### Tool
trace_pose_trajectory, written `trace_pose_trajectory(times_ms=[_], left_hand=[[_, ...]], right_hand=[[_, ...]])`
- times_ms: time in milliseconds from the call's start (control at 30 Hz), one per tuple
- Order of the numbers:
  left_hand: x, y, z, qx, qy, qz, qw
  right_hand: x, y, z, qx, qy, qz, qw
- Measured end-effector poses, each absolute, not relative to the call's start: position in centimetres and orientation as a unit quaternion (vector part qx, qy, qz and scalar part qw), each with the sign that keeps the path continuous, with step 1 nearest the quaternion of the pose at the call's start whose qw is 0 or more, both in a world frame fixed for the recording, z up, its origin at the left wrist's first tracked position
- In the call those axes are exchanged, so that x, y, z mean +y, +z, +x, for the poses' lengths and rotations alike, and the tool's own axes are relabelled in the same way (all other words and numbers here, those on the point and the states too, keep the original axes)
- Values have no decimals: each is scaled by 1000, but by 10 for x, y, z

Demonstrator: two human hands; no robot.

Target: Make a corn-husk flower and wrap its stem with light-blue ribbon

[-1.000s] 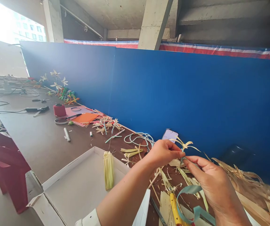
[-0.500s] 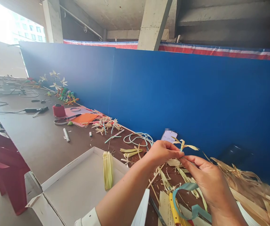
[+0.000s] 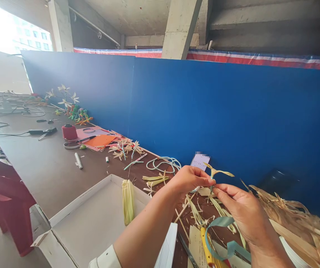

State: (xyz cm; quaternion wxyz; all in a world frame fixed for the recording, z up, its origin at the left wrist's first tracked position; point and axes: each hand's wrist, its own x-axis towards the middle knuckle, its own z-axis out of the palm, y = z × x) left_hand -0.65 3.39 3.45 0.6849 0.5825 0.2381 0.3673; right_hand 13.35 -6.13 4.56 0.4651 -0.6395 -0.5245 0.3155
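Note:
A small flower of pale husk strips (image 3: 223,172) stands upright at my fingertips, with blue-green wrapping on its short stem. My left hand (image 3: 190,179) pinches it just below the petals. My right hand (image 3: 238,203) has thumb and forefinger closed on the stem's lower part, close beside the left fingertips. A curling blue-green tape strip (image 3: 220,222) hangs below my right hand; whether it joins the stem is hidden. Under the hands lie loose husk strips (image 3: 195,212) and a yellow-handled tool (image 3: 206,247), partly covered by the tape.
A shallow white box (image 3: 78,223) holds a husk bundle (image 3: 128,203) on the left. A phone (image 3: 200,162) leans by the blue partition (image 3: 232,111). Dry husks (image 3: 296,219) are heaped at right. Pale cord (image 3: 164,163), finished husk flowers (image 3: 126,148) and a red thread spool (image 3: 69,132) lie farther back.
The flower has turned and shifted slightly left between my fingers. More of its blue-green stem shows below my left fingertips. Both hands keep their pinch.

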Motion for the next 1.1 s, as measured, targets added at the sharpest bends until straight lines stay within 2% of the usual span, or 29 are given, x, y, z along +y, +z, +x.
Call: trace_pose_trajectory(times_ms=[367, 567, 833, 1100], left_hand=[[31, 41, -13, 285, 368, 663, 586], [28, 40, -11, 303, 366, 669, 572], [24, 42, -10, 308, 372, 671, 562], [23, 43, -9, 318, 381, 680, 539]], right_hand=[[-65, 55, 122, -532, 231, -681, 446], [-63, 53, 125, -531, 242, -691, 427], [-65, 55, 120, -519, 242, -690, 442], [-63, 52, 124, -531, 188, -709, 424]])
